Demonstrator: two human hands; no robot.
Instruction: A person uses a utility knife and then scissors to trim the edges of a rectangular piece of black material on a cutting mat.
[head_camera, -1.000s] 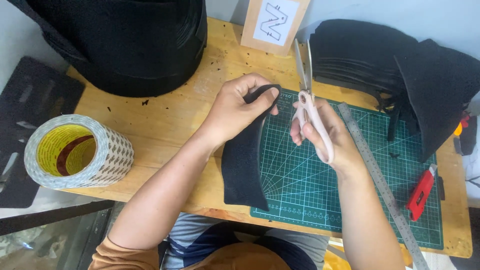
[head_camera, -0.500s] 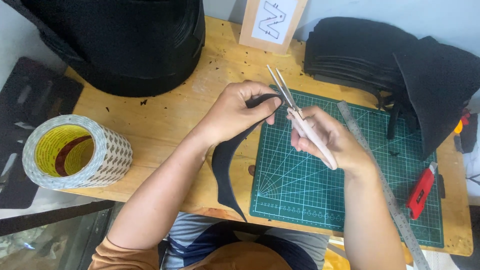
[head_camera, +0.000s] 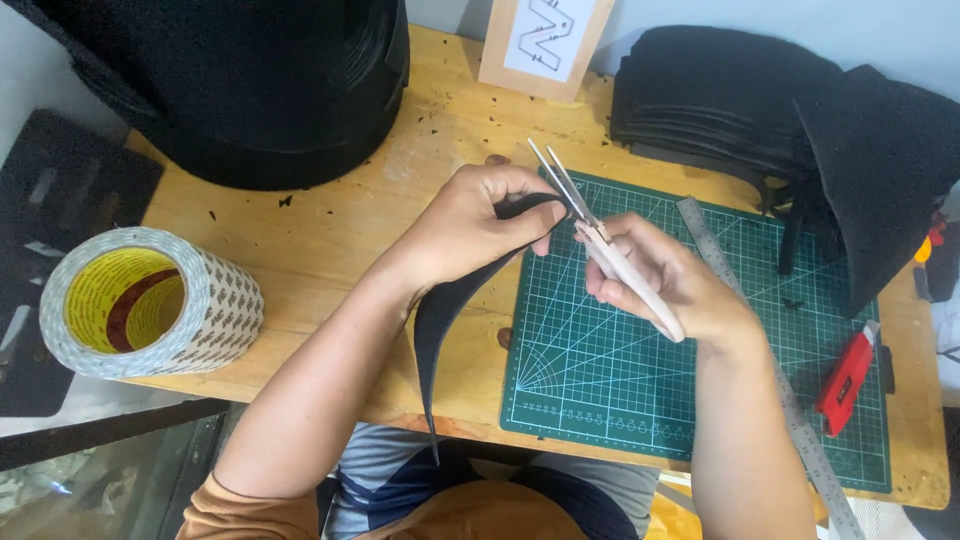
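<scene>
Scissors (head_camera: 600, 235) with pale handles sit in the right hand (head_camera: 665, 285), whose fingers are curled closed around the handles, the 2 blades parted and pointing up and away toward the top edge of the black foam strip (head_camera: 450, 310). The left hand (head_camera: 480, 225) pinches that strip at its upper end between thumb and fingers, just beside the blade tips, over the near-left corner of the green cutting mat (head_camera: 620, 370). From the pinch the strip droops in a curve past the wooden table edge (head_camera: 300, 240) toward the lap, so it looks light, thin and floppy rather than stiff, with a matte surface that should not slip. Holding it close to the cut line seems the sound grip, since any free length will likely sag and twist. A steel ruler (head_camera: 760, 350), a red utility knife (head_camera: 848, 375) and a roll of double-sided tape (head_camera: 150, 305) lie apart from both hands.
</scene>
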